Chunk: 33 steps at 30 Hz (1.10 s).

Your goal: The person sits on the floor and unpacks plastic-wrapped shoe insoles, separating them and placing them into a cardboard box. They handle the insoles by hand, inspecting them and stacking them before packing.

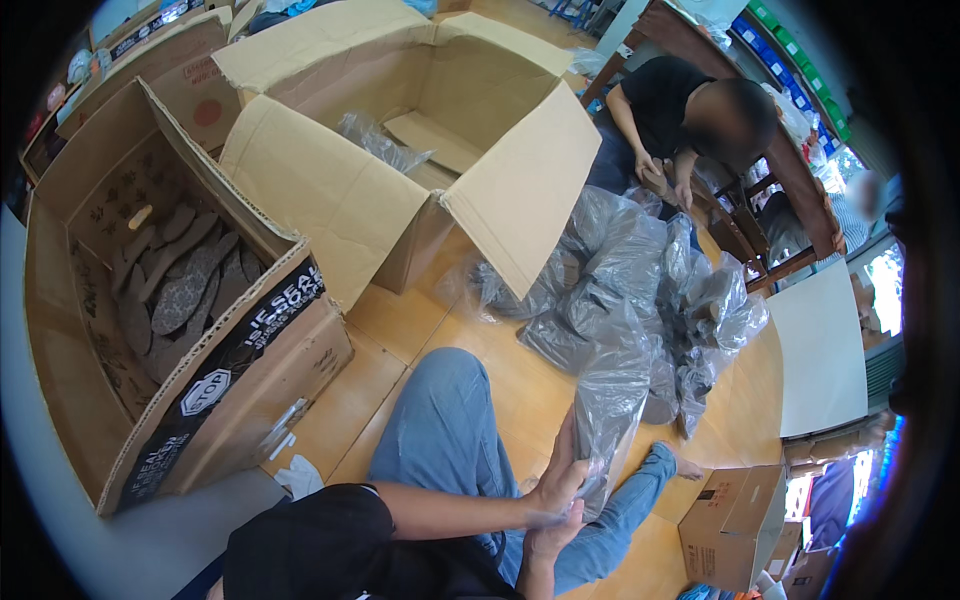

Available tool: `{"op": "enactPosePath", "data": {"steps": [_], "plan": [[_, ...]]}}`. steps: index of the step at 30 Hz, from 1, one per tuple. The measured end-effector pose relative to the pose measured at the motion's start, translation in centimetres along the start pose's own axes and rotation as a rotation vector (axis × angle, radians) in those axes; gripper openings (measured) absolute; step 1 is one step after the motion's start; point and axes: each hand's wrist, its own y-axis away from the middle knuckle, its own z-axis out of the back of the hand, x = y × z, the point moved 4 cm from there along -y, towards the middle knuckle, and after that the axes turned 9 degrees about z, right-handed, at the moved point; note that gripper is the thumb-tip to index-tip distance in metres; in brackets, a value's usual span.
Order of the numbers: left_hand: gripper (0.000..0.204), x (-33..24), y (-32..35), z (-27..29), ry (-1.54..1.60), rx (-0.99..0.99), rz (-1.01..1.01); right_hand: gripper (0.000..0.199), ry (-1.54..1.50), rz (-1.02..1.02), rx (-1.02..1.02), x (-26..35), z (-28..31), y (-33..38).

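Observation:
A clear plastic bag (pixel 612 405) with something grey inside stands up at a slant in front of me. My left hand (pixel 560 482) is closed round its lower left side. Just below, my right hand (pixel 553 532) is closed at the bag's bottom end, close against the left. Part of the right hand's fingers is hidden. Past the held bag lies a heap of similar grey-filled plastic bags (pixel 600 258) on the floor. In the open carton (pixel 62 330) at the left are many grey, shoe-sole-shaped pieces (pixel 180 300).
A large open cardboard box (pixel 325 190) stands ahead, with clear plastic (pixel 375 140) inside. Across the heap another person (pixel 665 115) bends over, holding a brown-grey piece. A closed carton (pixel 735 525) sits at lower right. Wooden furniture (pixel 790 190) stands at the far right.

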Motion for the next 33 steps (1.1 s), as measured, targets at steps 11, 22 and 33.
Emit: {"op": "enactPosePath", "data": {"steps": [11, 22, 33], "plan": [[0.071, -0.9, 1.0, -1.2, 0.739, 0.491, 0.339, 0.09, 0.194, 0.26, 0.001, 6.4, -2.6, -0.5], [0.044, -3.7, -4.1, 5.6, 0.514, 0.198, 0.44, 0.095, 0.225, 0.195, 0.189, 2.6, -9.1, -3.9], [0.109, -13.9, -12.0, 1.1, 0.016, 0.261, -0.149, 0.098, -0.469, -0.079, 0.265, 6.6, -12.2, -13.5]]}}
